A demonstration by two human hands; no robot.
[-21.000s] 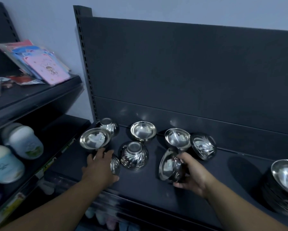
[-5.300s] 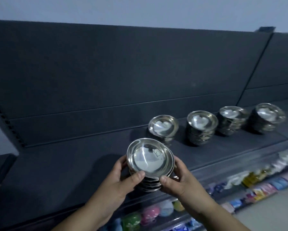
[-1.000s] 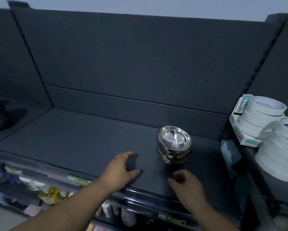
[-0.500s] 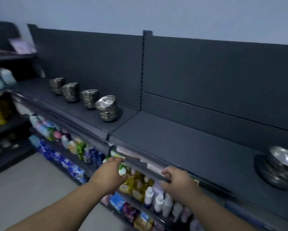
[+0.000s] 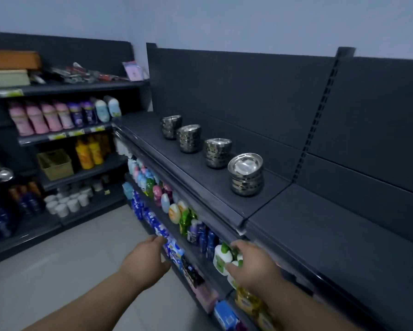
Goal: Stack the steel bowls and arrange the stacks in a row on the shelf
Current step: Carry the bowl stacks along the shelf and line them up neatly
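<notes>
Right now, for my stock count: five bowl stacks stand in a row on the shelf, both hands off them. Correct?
No. The head view shows four bowl stacks, not five, in a row on the shelf; left hand and right hand are off them.

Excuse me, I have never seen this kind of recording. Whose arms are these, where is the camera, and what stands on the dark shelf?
There is no machine here. A person wears one wide camera on the head, so you look forward and down along their own arms. The left hand and the right hand reach out with loose fingers in front of the bottles stored below. They seem to hold nothing, though the right one overlaps a white and green bottle in the view. On the dark shelf four stacks of steel bowls stand in a row, apart from each other, running away toward the corner.
</notes>
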